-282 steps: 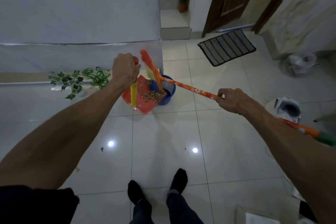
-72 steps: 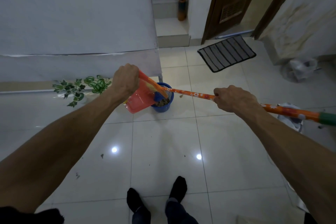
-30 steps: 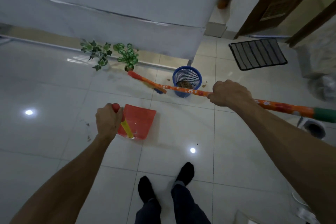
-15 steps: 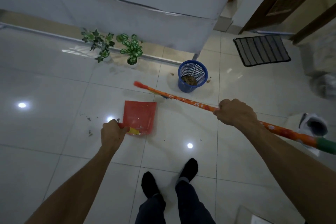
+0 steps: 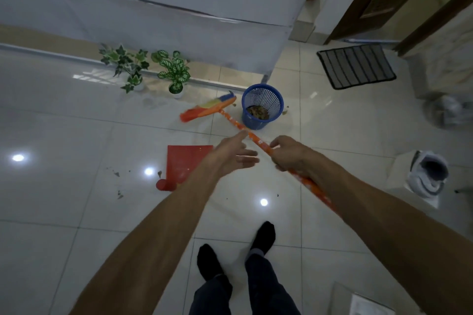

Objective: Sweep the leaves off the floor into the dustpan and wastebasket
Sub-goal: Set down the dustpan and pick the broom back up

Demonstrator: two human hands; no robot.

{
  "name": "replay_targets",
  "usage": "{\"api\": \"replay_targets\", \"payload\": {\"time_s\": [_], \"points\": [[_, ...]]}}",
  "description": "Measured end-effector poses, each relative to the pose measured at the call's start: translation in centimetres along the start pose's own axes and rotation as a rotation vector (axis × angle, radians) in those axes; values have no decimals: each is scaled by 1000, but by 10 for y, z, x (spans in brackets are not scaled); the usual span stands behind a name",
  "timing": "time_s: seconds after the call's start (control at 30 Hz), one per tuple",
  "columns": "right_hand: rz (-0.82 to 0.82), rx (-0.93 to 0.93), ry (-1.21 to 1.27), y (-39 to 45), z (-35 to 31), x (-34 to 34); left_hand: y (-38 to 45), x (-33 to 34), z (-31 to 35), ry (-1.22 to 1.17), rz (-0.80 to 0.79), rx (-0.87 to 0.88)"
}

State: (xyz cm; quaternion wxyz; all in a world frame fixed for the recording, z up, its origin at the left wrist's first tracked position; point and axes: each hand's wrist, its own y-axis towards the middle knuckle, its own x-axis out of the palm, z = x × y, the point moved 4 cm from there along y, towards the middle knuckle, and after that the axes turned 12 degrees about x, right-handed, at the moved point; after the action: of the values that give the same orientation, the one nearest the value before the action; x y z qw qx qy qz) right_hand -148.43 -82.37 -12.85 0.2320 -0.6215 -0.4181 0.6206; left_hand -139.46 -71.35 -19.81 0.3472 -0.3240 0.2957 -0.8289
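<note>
Step in hand: one load of leaves looks already tipped into the wastebasket; a second sweep of the leftover crumbs seems to be starting.
Right hand: the right hand is curled round the broom handle partway along its length, gripping it firmly.
Left hand: the left hand is spread, fingers straight, holding nothing; its fingertips reach toward the handle just ahead of the right hand, whether touching it I cannot tell.
Broom head: the broom head lies low at about 11 o'clock from the hands, just beside the wastebasket's left side and near the two potted plants.
Dustpan: the dustpan lies flat on the floor at 9 o'clock from the left hand, unheld, its mouth facing away from the person, with a few specks in it.
Wastebasket: blue mesh, upright at 12 o'clock, brown leaves in its bottom; one stray bit lies just to its right.
Leftover debris: the small crumbs are scattered at 8 to 9 o'clock, just left of the dustpan.
Next move calls for: likely a two-handed grip, then drawing the broom head round to the crumbs and sweeping them rightward into the dustpan, which may need turning to face them.
</note>
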Motion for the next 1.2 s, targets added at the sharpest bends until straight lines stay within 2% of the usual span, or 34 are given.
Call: {"api": "replay_targets", "payload": {"time_s": [0.07,0.13,0.27,0.37,0.47,0.6,0.7,0.77,0.87,0.93,1.03,1.07,1.2], "points": [[-64,-11,66,-6,0,-4,8,20,-2,-9,18,47],[-173,-16,269,-6,1,-11,14,26,-1,1,95,117],[-314,-102,567,2,-19,-20,26,21,15,-147,118,171],[-291,-104,661,15,-39,-5,31,14,26,-146,115,166],[-194,-108,678,41,-63,12,38,1,34,-135,165,160],[-136,-40,690,89,-83,13,46,-10,51,-146,190,147],[-188,-1,714,127,-85,9,28,-10,69,101,161,121],[-229,19,705,145,-81,8,7,-5,81,401,23,172],[-309,6,666,152,-78,13,-19,13,95,958,-248,542],[-369,-23,654,138,-82,8,-29,26,100,1230,-307,750],[-608,-82,759,116,-96,5,-37,34,109,1235,-278,920],[-626,-83,782,111,-100,4,-42,34,113,1192,-244,951],[-468,-53,642,105,-99,4,-63,24,119,1051,-169,973]]}}
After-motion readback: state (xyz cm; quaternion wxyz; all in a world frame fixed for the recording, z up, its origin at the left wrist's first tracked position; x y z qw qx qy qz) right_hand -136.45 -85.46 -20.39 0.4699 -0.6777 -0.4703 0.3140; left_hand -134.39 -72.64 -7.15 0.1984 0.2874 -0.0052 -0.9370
